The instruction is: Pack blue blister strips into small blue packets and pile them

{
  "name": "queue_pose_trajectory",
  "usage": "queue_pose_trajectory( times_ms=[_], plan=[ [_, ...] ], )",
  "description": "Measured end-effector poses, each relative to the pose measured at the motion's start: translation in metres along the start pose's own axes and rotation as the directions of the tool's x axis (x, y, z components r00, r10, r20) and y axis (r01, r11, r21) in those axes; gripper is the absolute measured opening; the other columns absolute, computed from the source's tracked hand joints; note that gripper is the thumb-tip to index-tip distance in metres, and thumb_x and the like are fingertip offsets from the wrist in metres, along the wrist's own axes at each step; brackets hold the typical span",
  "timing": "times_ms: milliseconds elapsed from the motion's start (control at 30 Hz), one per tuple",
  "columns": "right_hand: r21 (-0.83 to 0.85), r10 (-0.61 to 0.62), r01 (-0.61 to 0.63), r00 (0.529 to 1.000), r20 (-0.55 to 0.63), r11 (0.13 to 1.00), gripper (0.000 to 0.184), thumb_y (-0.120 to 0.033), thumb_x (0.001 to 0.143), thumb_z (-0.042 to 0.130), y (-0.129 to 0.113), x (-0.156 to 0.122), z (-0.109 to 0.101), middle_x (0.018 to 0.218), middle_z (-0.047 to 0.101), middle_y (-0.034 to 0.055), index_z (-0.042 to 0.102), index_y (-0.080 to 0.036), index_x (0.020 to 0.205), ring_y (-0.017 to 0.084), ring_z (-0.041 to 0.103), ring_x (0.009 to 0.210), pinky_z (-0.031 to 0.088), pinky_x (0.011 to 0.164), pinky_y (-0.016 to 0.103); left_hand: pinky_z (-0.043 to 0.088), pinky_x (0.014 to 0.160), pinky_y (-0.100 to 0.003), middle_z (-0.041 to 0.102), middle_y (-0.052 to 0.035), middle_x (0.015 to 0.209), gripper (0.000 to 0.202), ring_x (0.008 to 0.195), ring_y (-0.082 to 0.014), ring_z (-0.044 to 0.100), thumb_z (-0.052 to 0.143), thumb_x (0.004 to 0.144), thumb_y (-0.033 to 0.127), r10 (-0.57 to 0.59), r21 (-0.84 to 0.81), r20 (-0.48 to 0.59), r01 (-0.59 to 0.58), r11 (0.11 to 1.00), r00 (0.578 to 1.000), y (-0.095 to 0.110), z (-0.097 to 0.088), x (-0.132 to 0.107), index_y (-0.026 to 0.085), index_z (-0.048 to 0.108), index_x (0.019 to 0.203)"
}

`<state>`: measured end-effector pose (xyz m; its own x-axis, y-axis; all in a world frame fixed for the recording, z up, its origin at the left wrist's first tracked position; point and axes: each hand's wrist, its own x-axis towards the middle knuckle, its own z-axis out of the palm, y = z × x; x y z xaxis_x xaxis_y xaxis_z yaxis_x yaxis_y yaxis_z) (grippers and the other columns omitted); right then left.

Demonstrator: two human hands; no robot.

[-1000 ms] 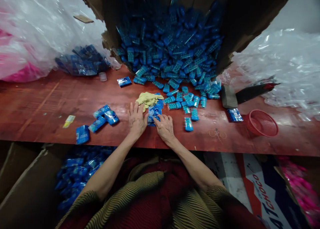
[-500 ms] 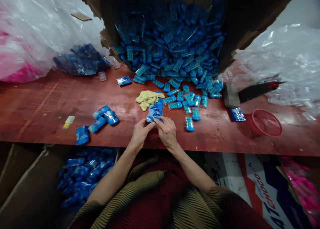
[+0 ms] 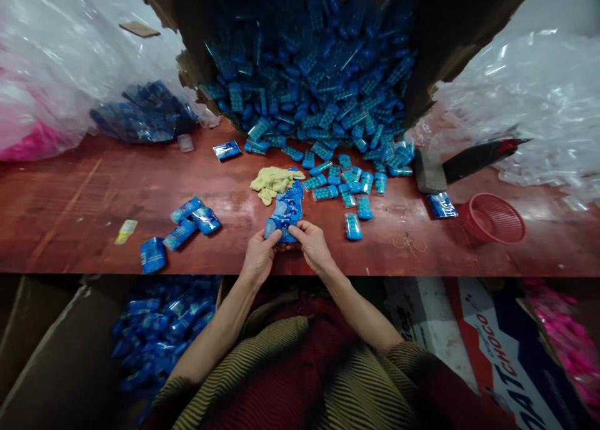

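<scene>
Between my two hands, near the table's front edge, is a flat blue printed packet (image 3: 283, 231). My left hand (image 3: 260, 252) pinches its left side, thumb on top. On its right side my right hand (image 3: 311, 244) grips it the same way. Just beyond lie more blue printed wrappers (image 3: 289, 206), partly under a crumpled yellow glove or cloth (image 3: 274, 183). To the right, several small clear-and-blue packs with teal dots (image 3: 354, 226) are scattered. Several filled blue packets (image 3: 182, 234) rest to the left of my hands.
A torn cardboard box (image 3: 424, 49) at the back spills a heap of blue packs (image 3: 319, 92). On the right are a red plastic basket (image 3: 494, 219), a grey block (image 3: 430, 170) and a rubber band (image 3: 409, 242). Blue packets (image 3: 164, 330) fill a box below the table's left front edge.
Both hands have drawn slightly toward me and apart, with the blue packet now lying flatter and showing more of its face between them. The view has shifted slightly.
</scene>
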<state>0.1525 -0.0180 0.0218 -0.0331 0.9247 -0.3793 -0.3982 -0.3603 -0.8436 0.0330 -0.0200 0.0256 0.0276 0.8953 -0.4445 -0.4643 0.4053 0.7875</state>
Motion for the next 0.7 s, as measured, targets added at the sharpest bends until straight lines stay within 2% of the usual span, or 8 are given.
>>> queue_pose_trajectory(
  times_ms=[133, 233, 400, 500, 700],
  plan=[
    [-0.038, 0.042, -0.039, 0.997, 0.065, 0.998, 0.033, -0.043, 0.060, 0.072, 0.002, -0.002, 0.001, 0.055, 0.058, -0.0059, 0.059, -0.017, 0.074, 0.008, 0.053, 0.045, 0.050, 0.042, 0.022, 0.044, 0.052, -0.022, 0.063, 0.0004, 0.062, 0.030, 0.052, -0.0095, 0.054, 0.079, 0.051, 0.029, 0.007, 0.080, -0.019, -0.005, 0.997, 1.000, -0.001, -0.002, -0.001, 0.012, 0.064, 0.070],
    [-0.104, 0.029, -0.020, 0.996, 0.081, 0.994, 0.029, -0.042, 0.060, 0.070, 0.005, 0.001, 0.001, 0.054, 0.058, -0.0055, 0.059, -0.016, 0.070, 0.007, 0.052, 0.043, 0.048, 0.041, 0.020, 0.044, 0.053, -0.023, 0.063, 0.0004, 0.060, 0.029, 0.051, -0.0094, 0.054, 0.079, 0.051, 0.029, 0.026, 0.158, -0.037, -0.020, 0.987, 0.999, 0.001, -0.006, 0.001, 0.011, 0.065, 0.070],
    [-0.205, -0.066, 0.064, 0.998, -0.002, 0.977, 0.022, -0.038, 0.068, 0.062, 0.016, 0.007, 0.007, 0.052, 0.054, -0.0062, 0.055, -0.017, 0.065, 0.007, 0.050, 0.043, 0.042, 0.041, 0.019, 0.045, 0.054, -0.023, 0.063, 0.0020, 0.058, 0.030, 0.051, -0.0090, 0.054, 0.080, 0.047, 0.029, 0.071, 0.052, -0.144, -0.064, 0.997, 0.987, 0.000, 0.000, 0.000, 0.012, 0.064, 0.067],
    [-0.291, -0.124, 0.109, 0.992, -0.036, 0.951, 0.024, -0.038, 0.072, 0.059, 0.019, 0.006, 0.008, 0.052, 0.051, -0.0063, 0.052, -0.018, 0.062, 0.007, 0.048, 0.045, 0.041, 0.043, 0.019, 0.045, 0.054, -0.022, 0.063, 0.0026, 0.057, 0.031, 0.051, -0.0079, 0.053, 0.082, 0.043, 0.027, 0.065, -0.014, -0.144, -0.067, 0.998, 0.987, -0.001, 0.006, -0.001, 0.012, 0.063, 0.062],
    [-0.397, -0.221, 0.199, 0.975, -0.010, 0.896, 0.026, -0.041, 0.076, 0.055, 0.014, 0.000, 0.006, 0.056, 0.050, -0.0051, 0.051, -0.018, 0.063, 0.009, 0.046, 0.052, 0.039, 0.050, 0.020, 0.044, 0.052, -0.020, 0.061, 0.0030, 0.055, 0.033, 0.050, -0.0070, 0.053, 0.084, 0.043, 0.027, 0.029, -0.096, -0.134, -0.042, 0.995, 0.991, 0.000, 0.010, 0.002, 0.012, 0.061, 0.061]
  ],
)
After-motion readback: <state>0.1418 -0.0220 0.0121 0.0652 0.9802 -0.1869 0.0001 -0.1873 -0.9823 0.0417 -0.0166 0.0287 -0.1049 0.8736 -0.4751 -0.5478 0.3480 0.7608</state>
